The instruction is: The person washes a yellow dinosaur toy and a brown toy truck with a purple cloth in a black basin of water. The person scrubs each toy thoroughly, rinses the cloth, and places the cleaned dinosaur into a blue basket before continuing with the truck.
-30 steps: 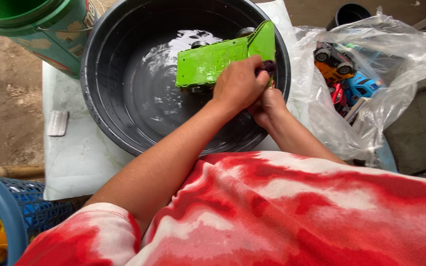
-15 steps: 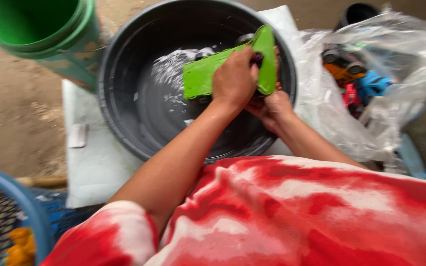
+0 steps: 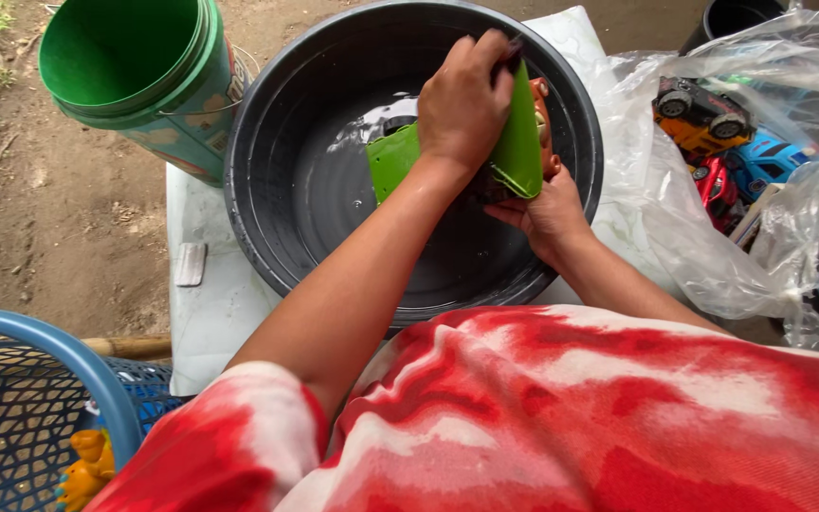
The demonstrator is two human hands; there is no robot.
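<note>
A flat green plastic toy piece [image 3: 516, 142] is held over a large black basin [image 3: 267, 190] with a little soapy water in it. My left hand [image 3: 462, 100] lies on top of the green piece with something dark gripped in its fingers, pressed against the piece. My right hand [image 3: 547, 213] holds the green piece from below at its right side. An orange part [image 3: 542, 95] shows just behind the green piece.
A green bucket [image 3: 135, 66] stands at the left of the basin on a white table [image 3: 206, 313]. A clear plastic bag [image 3: 760, 142] with toy cars [image 3: 703, 114] lies at the right. A blue mesh basket [image 3: 21, 408] is at the lower left. Bare dirt ground lies beyond.
The view has shifted, so the basin and bucket sit further right and lower. The green piece has tilted up more on edge, and my left hand has moved across it.
</note>
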